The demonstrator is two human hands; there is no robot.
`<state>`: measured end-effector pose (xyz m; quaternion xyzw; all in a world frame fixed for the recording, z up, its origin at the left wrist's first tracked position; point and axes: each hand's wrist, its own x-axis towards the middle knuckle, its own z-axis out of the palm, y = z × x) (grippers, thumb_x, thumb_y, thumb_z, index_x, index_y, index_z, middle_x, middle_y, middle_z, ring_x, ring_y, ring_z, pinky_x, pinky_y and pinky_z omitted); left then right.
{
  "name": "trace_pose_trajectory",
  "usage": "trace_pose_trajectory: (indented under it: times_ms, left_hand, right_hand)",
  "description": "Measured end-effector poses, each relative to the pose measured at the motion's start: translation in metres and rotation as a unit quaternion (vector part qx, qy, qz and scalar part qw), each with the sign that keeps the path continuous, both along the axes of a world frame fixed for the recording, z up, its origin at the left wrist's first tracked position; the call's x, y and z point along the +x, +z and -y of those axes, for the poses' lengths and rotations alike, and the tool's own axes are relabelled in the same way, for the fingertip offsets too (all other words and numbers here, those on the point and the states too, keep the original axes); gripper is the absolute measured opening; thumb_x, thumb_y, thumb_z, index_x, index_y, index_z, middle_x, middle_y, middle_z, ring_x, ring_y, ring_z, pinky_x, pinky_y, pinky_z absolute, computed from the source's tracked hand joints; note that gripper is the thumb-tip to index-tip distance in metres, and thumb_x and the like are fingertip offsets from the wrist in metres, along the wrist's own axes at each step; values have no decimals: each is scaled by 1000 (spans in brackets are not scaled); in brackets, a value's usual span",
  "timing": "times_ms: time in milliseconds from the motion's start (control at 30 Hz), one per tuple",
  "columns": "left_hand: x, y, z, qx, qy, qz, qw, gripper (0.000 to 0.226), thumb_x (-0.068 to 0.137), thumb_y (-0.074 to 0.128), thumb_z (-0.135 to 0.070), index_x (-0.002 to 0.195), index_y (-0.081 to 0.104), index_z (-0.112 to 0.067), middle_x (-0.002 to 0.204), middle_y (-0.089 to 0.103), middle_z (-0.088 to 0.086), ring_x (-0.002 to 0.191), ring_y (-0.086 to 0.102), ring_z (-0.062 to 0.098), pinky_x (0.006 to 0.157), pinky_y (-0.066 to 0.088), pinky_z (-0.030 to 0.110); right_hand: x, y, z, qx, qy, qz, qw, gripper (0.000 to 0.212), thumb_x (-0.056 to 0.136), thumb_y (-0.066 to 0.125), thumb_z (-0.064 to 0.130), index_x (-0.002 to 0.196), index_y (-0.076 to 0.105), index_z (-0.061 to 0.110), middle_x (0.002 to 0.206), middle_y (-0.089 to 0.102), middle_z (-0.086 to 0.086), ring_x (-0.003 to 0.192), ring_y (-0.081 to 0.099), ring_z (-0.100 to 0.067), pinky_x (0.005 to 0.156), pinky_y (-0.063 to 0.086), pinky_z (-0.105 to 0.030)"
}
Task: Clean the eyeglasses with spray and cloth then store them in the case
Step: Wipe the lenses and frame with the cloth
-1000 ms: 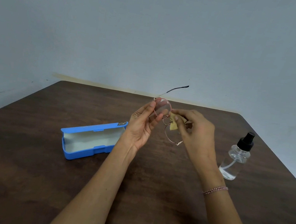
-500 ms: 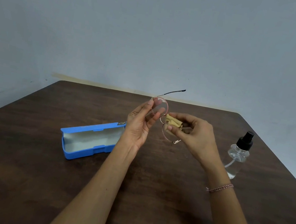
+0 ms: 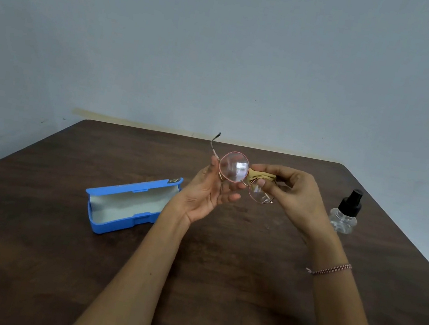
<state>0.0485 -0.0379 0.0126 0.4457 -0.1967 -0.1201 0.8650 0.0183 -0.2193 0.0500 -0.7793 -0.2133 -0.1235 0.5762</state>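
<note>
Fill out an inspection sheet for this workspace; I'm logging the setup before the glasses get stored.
Surface: dark brown wooden table, bare wood.
Job's things: round pink-rimmed metal eyeglasses held above the table, one temple pointing up; small tan cloth folded over one lens; open blue plastic case lying at the left, pale lining showing, nothing in it; clear plastic spray bottle with black nozzle upright at the right.
Clutter: nothing seen.
Hands: left hand holds the rim of one lens; right hand pinches the cloth onto the other lens.
Cables: nothing seen.
Surroundings: pale grey wall behind the table; beaded bracelet on the right wrist.
</note>
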Motion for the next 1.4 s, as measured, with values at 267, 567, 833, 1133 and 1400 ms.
trace_pose_trajectory:
  times_ms: [267,567,833,1133,1400]
  left_hand:
    - [-3,3,-10,21,-72,72,995,69,48,85,-54,113,67,-37,102,71,-2,74,70,13,52,57,22]
    - [-4,6,-11,23,-60,91,994,57,53,88,-39,107,71,-32,105,71,-2,82,72,20,58,57,21]
    - [1,8,-12,-49,5,91,995,55,51,92,-27,103,73,-30,107,71,1,92,70,27,69,58,21]
    - [1,11,-11,-72,44,98,992,58,54,89,-35,107,69,-24,119,67,-1,84,72,21,64,57,18]
    - [0,11,-12,-19,84,96,992,76,55,82,-55,119,56,-23,117,67,-7,73,70,12,51,53,15]
  right_hand:
    - [-2,0,2,11,72,-43,996,26,87,61,3,97,70,25,92,74,1,87,68,-9,74,50,-14]
    - [1,2,-2,67,-11,5,998,27,84,65,4,93,71,29,90,73,6,87,68,-8,76,52,-17]
    - [-3,0,-15,68,-203,236,948,36,84,62,-4,114,66,16,100,64,9,88,60,9,76,43,-4]
    - [-8,-8,-35,-170,-177,372,895,26,80,63,-7,101,70,7,101,65,-6,96,56,-20,85,43,-17]
    - [-7,-7,-30,-198,-201,353,892,31,76,65,-13,99,71,8,101,64,-5,96,56,-21,81,41,-16]
